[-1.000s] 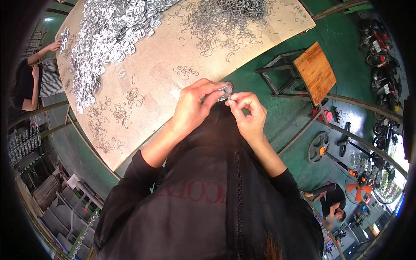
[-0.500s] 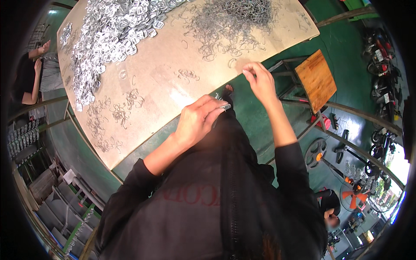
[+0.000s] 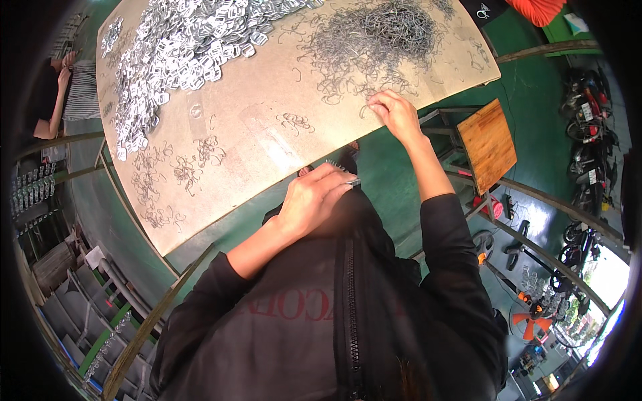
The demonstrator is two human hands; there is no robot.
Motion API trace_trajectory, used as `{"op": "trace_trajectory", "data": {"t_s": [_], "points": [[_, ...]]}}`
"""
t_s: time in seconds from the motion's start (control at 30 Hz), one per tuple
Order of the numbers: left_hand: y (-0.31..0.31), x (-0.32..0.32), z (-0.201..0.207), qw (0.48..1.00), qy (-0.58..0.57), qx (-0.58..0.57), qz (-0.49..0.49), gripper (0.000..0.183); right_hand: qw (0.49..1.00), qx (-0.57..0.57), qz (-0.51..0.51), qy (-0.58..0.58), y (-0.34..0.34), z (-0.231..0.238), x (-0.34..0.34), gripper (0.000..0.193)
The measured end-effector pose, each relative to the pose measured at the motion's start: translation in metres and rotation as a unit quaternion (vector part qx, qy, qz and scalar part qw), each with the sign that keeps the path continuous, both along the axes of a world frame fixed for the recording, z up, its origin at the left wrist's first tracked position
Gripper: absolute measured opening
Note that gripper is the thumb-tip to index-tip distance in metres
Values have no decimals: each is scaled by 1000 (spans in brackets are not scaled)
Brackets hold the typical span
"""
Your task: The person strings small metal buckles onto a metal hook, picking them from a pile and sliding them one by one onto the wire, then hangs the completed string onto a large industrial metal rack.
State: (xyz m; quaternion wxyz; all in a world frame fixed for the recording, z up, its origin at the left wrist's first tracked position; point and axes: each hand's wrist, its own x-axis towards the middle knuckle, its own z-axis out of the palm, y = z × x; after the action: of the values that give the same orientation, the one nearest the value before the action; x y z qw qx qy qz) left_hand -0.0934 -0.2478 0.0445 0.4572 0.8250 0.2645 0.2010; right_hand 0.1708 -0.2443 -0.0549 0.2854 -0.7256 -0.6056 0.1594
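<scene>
My left hand (image 3: 309, 202) is closed in front of my body, just off the table's near edge. It grips a small stack of silver metal buckles (image 3: 355, 182), mostly covered by the fingers; thin wire ends stick out above the knuckles. Over the table's near edge, my right hand (image 3: 397, 117) has thumb and fingers pinched together beside loose bent wire hooks (image 3: 334, 90). Anything between those fingertips is too small to make out. A dense heap of wire hooks (image 3: 401, 30) lies beyond that hand. Flat slotted silver buckles (image 3: 194, 40) are piled at the far left.
The brown tabletop (image 3: 227, 174) also carries small wire clusters (image 3: 295, 122) near the middle and left. A wooden stool (image 3: 487, 144) stands right of the table. Another person's arm (image 3: 59, 100) shows at far left. Motorcycles (image 3: 587, 127) and an orange-bladed fan (image 3: 533, 325) are at right.
My right hand has moved slightly left, from beside the table's edge to the loose wire hooks. My left hand keeps its grip on the buckles. The view has shifted a little.
</scene>
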Motion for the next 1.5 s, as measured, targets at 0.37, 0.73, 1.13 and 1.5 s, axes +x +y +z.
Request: {"op": "trace_trajectory", "data": {"t_s": [0.37, 0.73, 1.13, 1.5], "points": [[1, 1, -2, 1000, 0, 6, -9, 21, 995, -94, 42, -19, 11, 1, 4, 13], [-3, 4, 0, 1000, -14, -15, -9, 21, 985, -138, 96, 42, 18, 6, 13, 16], [-8, 5, -1, 1000, 0, -8, -9, 13, 985, -87, 105, -105, 21, -5, -8, 10], [1, 28, 18, 995, -59, 23, -76, 12, 877, 72, -194, 434, -81, 95, -51, 12]]}}
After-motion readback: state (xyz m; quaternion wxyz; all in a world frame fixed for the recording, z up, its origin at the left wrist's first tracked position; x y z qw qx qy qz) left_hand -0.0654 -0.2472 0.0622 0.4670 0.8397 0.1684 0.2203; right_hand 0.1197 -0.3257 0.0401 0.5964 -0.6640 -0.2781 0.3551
